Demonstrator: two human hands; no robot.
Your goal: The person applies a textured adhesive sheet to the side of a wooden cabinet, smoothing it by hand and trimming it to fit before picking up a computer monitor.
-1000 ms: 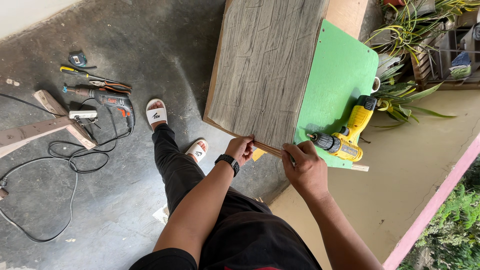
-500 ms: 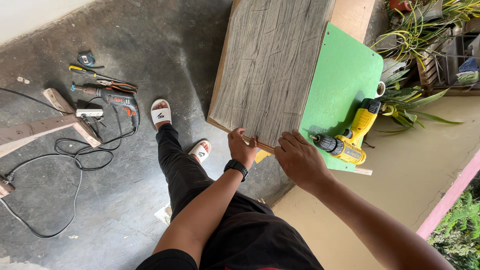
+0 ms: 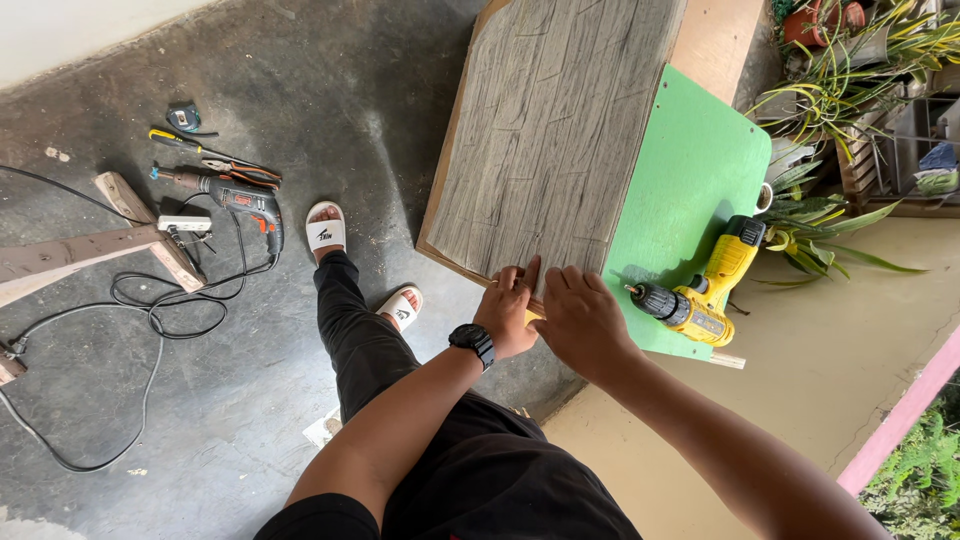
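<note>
A grey wood-grain panel [image 3: 550,130] lies on top of a green board [image 3: 690,170]. My left hand [image 3: 505,315], with a black watch [image 3: 472,343] on its wrist, is at the panel's near edge, closed around a small yellow object [image 3: 535,312] that is mostly hidden. My right hand [image 3: 582,322] lies right beside it, touching it, with its fingers together on the same edge; whether it holds anything is hidden. A yellow cordless drill [image 3: 700,295] lies on the green board just to the right of my right hand.
On the concrete floor at left are a corded drill [image 3: 235,200], screwdrivers and pliers [image 3: 205,152], a power strip [image 3: 183,224], black cable [image 3: 150,320] and wooden offcuts [image 3: 70,250]. My sandalled feet [image 3: 326,228] stand below the panel. Potted plants [image 3: 850,70] are at the upper right.
My right hand has slid left along the panel's edge until it touches my left hand. The left hand has hardly moved.
</note>
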